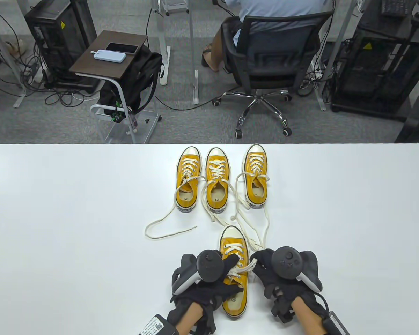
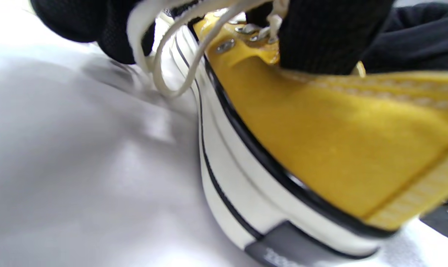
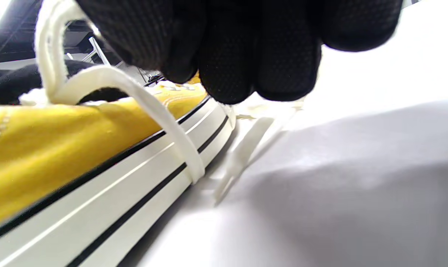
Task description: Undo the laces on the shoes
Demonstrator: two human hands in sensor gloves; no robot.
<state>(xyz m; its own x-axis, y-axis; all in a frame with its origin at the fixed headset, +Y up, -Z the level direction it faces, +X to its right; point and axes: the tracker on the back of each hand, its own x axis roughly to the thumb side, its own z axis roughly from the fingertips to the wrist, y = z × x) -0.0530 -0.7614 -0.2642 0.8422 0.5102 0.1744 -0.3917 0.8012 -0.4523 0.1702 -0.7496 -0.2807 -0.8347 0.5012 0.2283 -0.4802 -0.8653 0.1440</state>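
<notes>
Bright, even overhead light; wrist views soft and blurred.

The white table (image 1: 73,209) showed only faint shadows and stayed sharp, its far edge bowing slightly. Both wrist views were blurred up close, with glare whitening the tabletop and soft grey shadows beneath the hands.

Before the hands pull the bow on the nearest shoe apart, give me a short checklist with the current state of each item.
1. Near shoe flat on the table, sole down: ok.
2. Left hand on the shoe: ok; its fingers lie over the collar and lace area.
3. Right hand holding a lace: ok in the right wrist view, where a loop runs up into the gloved fingers.
4. Bow already undone: cannot tell; the hands hide the knot.
5. Pull path clear: not ok; a loose lace from the back right shoe trails next to the right hand.
6. Three back shoes unlaced: ok; their laces lie loose.
</notes>
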